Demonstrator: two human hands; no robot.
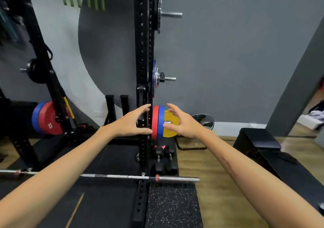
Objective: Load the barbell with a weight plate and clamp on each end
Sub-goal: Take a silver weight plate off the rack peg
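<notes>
Both hands reach forward to a set of plates stored on a peg at the right side of the rack upright (142,70). The left hand (130,122) is spread open, fingers apart, its thumb at the rim of the red plate (155,121); firm contact cannot be confirmed. The right hand (180,122) is also open, fingers spread in front of the yellow plate (171,126), holding nothing. The blue plate (161,121) sits between the red and yellow plates, all three pressed together on the peg. The barbell (140,177) lies across the lower part of the view, below the hands, resting on the black mat (108,201); its right sleeve (178,179) is bare and extends over the speckled mat (172,206). Black clamps (164,156) lie on the floor at the base of the upright, between the plates and the barbell.
</notes>
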